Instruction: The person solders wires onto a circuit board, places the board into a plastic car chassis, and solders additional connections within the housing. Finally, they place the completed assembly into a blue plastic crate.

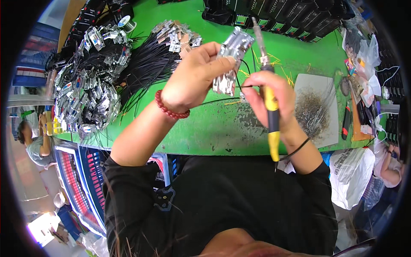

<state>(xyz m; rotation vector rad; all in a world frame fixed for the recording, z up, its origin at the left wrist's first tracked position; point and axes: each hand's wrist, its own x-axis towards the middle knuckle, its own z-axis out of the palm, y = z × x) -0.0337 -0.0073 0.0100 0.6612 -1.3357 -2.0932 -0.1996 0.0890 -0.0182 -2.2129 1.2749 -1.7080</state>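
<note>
My left hand [195, 75] is closed on a silver metal part [237, 40], held tilted above the bench, thumb across its face. A black wire [245, 87] runs from this part to the fingertips of my right hand [282, 92], which seem to pinch it. That same hand grips a yellow and black soldering iron [273, 141], its metal shaft pointing away from me beside the silver part. Whether the iron's tip touches anything I cannot tell; it appears apart from the metal. Red beads circle my left wrist.
On the green bench [201, 137], wired metal parts [87, 98] are heaped at left beside black wires [143, 64] and a solder spool [126, 23]. Black units [282, 19] line the back. At right lie a scorched sheet [314, 83] and a red-black cutter [346, 122]. People sit at both sides.
</note>
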